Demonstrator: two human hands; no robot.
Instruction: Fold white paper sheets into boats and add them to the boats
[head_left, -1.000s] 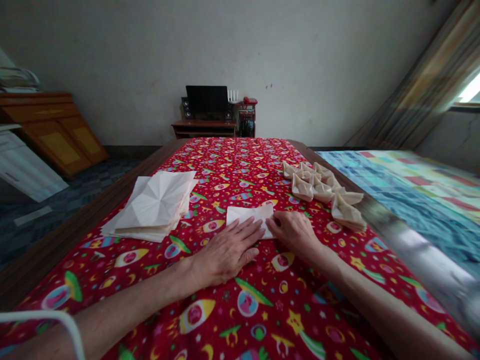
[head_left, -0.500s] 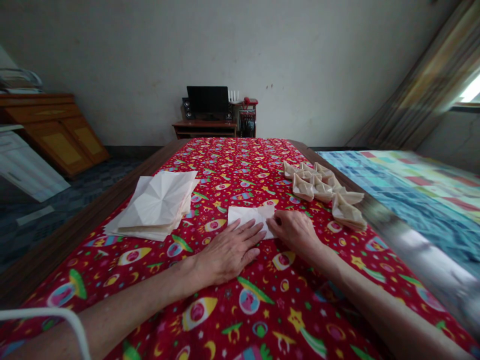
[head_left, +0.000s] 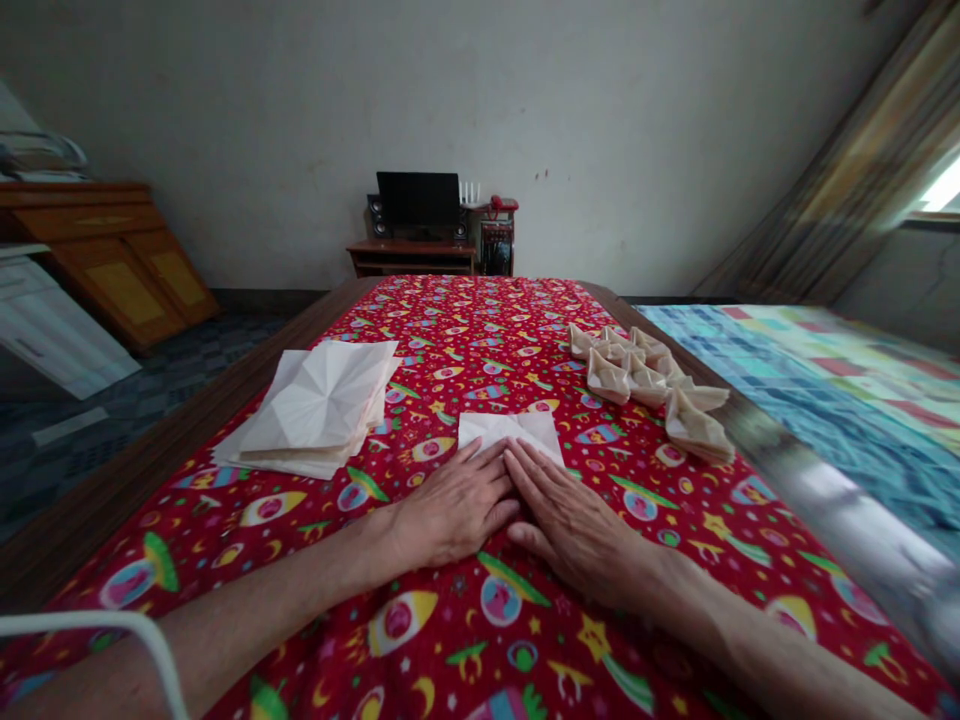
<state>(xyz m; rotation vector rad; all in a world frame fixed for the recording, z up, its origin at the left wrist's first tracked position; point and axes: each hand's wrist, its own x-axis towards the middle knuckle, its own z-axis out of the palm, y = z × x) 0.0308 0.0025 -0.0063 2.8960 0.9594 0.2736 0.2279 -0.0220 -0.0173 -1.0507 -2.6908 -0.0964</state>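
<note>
A small folded sheet of white paper [head_left: 511, 426] lies flat in front of me, its near part hidden under my fingers. My left hand [head_left: 456, 505] rests flat on its left side, fingers stretched out. From the right, my right hand [head_left: 574, 515] lies flat on the paper too, its fingertips touching or nearly touching those of the left. To the left is a stack of creased white paper squares [head_left: 322, 400]. Several folded paper pieces [head_left: 630, 365] stand in rows to the right, and a nested pile of folded paper [head_left: 697, 425] sits nearer me.
A red patterned cloth [head_left: 450, 340] covers the table, whose brown edge [head_left: 247, 410] shows at the left. A white curved tube [head_left: 112, 622] crosses the lower left corner. Beyond stand a monitor [head_left: 418, 203], wooden cabinet [head_left: 112, 250] and bed [head_left: 810, 380].
My right hand has uncurled from the paper's right edge and now lies flat, closer to my left hand. The paper's top right corner now lies flat. My left hand has stayed in place.
</note>
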